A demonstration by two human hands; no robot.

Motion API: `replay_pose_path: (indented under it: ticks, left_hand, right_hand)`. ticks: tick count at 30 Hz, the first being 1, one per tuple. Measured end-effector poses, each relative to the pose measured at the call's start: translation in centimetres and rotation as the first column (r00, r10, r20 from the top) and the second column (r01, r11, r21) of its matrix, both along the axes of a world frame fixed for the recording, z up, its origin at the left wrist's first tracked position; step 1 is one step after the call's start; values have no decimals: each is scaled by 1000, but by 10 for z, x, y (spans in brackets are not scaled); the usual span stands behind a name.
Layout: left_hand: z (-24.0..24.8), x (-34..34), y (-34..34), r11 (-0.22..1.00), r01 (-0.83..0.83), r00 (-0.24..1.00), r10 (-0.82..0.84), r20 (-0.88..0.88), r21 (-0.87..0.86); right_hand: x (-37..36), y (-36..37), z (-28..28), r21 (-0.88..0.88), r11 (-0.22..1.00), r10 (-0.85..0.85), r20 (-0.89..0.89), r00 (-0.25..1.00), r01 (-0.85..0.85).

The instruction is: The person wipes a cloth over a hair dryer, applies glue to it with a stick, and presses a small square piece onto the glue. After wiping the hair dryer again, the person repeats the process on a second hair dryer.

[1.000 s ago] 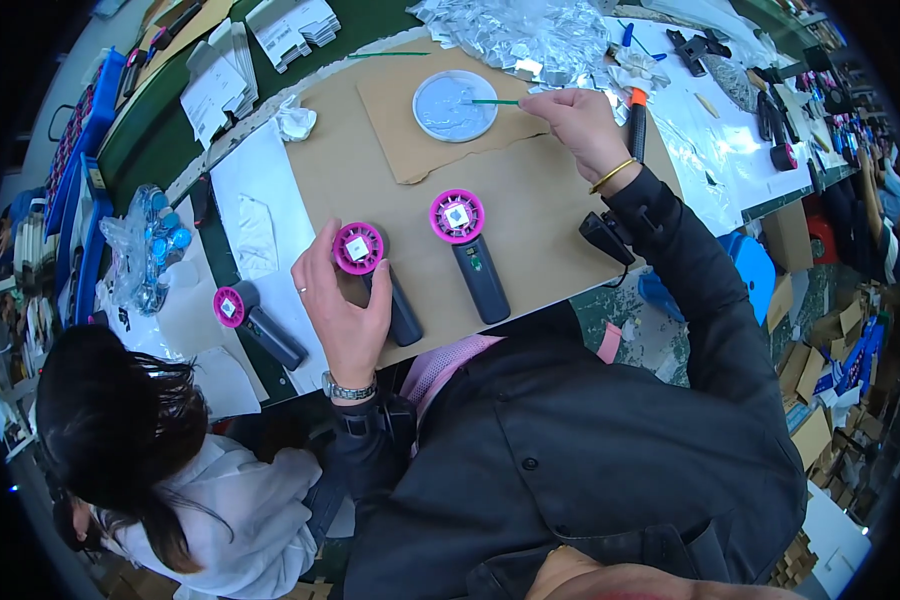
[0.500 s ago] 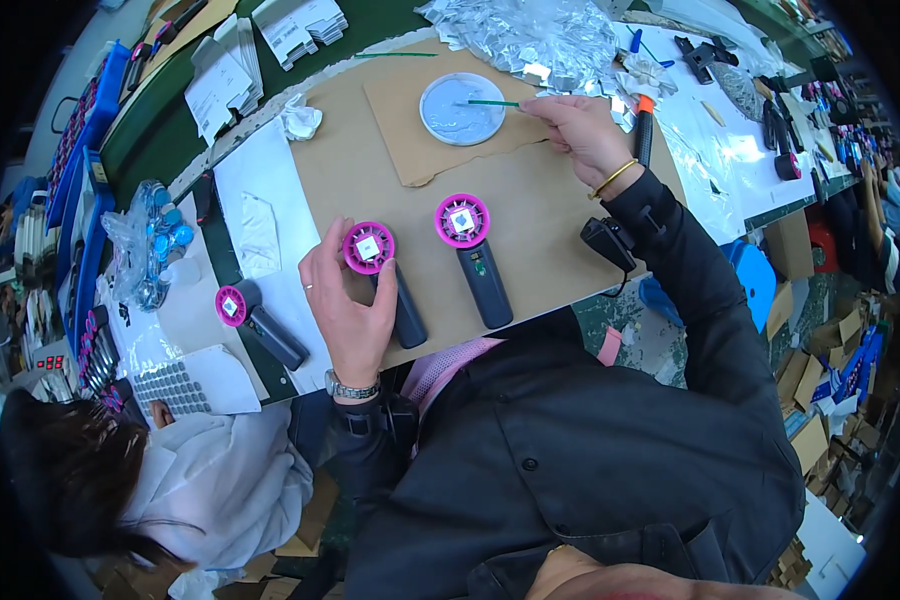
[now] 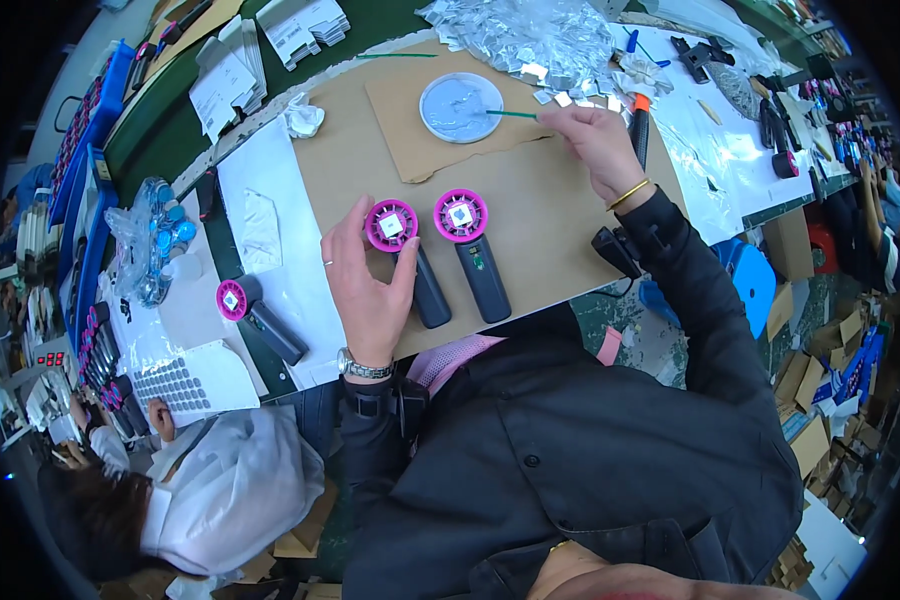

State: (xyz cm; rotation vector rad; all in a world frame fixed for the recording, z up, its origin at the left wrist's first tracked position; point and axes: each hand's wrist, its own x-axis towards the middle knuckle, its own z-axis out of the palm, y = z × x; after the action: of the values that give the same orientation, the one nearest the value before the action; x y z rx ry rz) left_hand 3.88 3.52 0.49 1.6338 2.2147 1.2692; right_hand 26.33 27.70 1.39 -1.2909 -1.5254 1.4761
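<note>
Brown cardboard sheet [image 3: 560, 220] below | my left hand [image 3: 368, 290] grips the pink-headed device [image 3: 431, 290] around its head, just left of a matching device [image 3: 484, 282] | my right hand [image 3: 595, 140] pinches a green stick [image 3: 513, 113], tip over the white dish [image 3: 461, 141]

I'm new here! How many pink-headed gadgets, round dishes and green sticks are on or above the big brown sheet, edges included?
Pink-headed gadgets: 2
Round dish: 1
Green sticks: 2 (one in the right hand)
Total: 5
</note>
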Motion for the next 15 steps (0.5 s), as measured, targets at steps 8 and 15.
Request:
replay_pose_path:
  ticks: [8,15]
  left_hand:
    - [0,-1,-8,1000,-15,1000,15,8,23]
    - [-2,1,-12,999,-19,1000,19,-13,27]
  right_hand:
    - [8,6,21,-240,966,18,-292,956,-91]
    - [9,10,33,-243,960,38,-381,924,-140]
